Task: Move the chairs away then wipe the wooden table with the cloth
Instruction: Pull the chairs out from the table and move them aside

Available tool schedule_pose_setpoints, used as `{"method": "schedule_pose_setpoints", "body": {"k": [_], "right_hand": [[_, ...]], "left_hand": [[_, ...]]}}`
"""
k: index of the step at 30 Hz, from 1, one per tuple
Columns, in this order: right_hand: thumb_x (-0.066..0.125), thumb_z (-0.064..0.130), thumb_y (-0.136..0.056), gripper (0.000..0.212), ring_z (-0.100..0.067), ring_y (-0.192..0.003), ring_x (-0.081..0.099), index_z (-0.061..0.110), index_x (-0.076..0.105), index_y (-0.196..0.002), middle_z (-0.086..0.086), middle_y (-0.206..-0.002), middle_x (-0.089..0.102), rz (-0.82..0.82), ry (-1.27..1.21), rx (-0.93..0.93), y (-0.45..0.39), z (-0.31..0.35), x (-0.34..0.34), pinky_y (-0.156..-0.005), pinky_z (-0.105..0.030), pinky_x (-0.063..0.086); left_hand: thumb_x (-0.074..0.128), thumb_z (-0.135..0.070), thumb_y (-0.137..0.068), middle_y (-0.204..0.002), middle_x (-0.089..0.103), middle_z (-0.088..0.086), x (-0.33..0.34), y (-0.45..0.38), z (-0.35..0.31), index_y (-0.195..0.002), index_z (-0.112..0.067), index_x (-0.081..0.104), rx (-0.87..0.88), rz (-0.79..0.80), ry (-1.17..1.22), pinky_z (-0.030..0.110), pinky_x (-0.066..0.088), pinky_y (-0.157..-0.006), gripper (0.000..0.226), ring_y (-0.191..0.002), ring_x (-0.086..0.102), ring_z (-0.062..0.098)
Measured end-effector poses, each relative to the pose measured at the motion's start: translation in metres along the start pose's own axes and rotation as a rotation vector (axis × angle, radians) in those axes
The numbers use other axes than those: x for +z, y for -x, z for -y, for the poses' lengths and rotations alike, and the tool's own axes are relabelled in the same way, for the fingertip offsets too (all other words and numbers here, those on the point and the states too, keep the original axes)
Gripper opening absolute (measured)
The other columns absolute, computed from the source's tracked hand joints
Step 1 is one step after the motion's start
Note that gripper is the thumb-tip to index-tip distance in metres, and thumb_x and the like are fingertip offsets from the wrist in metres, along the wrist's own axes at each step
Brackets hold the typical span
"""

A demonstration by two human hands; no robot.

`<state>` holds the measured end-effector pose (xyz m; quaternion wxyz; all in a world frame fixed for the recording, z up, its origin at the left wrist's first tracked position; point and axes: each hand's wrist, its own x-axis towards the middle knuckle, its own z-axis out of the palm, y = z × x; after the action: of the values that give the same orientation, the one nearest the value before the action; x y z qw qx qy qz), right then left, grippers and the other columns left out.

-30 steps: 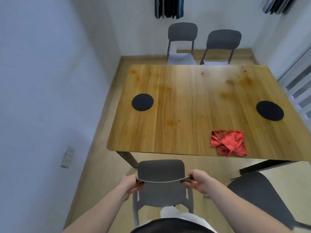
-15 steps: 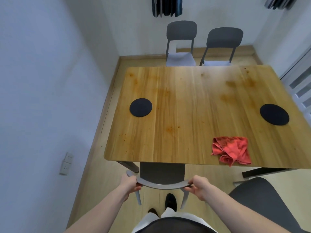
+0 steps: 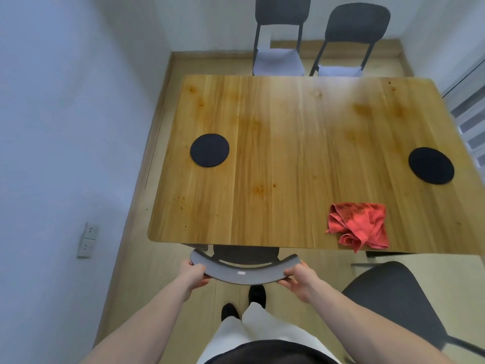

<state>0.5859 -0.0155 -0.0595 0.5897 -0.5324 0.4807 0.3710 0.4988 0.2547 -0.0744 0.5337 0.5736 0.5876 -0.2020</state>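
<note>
The wooden table (image 3: pixel 288 143) fills the middle of the view, with brownish stains across its top. A crumpled red cloth (image 3: pixel 358 225) lies near its front right edge. A grey chair (image 3: pixel 244 269) stands at the table's near edge with its seat mostly hidden under the tabletop. My left hand (image 3: pixel 193 273) grips the left end of its curved backrest and my right hand (image 3: pixel 299 278) grips the right end. A second grey chair (image 3: pixel 393 298) stands at the lower right, and two more chairs (image 3: pixel 279 35) (image 3: pixel 351 38) stand at the far side.
Two black round mats (image 3: pixel 209 150) (image 3: pixel 431 165) lie on the table, left and right. A white wall with sockets (image 3: pixel 88 240) runs close along the left. My feet (image 3: pixel 244 303) stand on the floor just behind the held chair.
The held chair has gone forward, its seat now under the table, and I have stepped closer. Both hands kept their grip on the backrest.
</note>
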Motion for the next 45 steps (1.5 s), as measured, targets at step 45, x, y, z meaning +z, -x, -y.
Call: {"method": "schedule_pose_setpoints", "body": {"k": [45], "right_hand": [[0.053,0.005,-0.102,0.073,-0.024,-0.095,0.07,0.029,0.018,-0.162,-0.011,-0.146,0.053,0.028,0.806,-0.38,0.008,-0.064,-0.029,-0.071,-0.039,0.065]], "left_hand": [[0.059,-0.003,-0.092,-0.152,0.046,0.0,0.004,0.083,0.09,-0.149,-0.019,0.043,0.394,0.119,-0.46,0.027,0.058,-0.079,0.061,-0.107,0.061,0.013]]}}
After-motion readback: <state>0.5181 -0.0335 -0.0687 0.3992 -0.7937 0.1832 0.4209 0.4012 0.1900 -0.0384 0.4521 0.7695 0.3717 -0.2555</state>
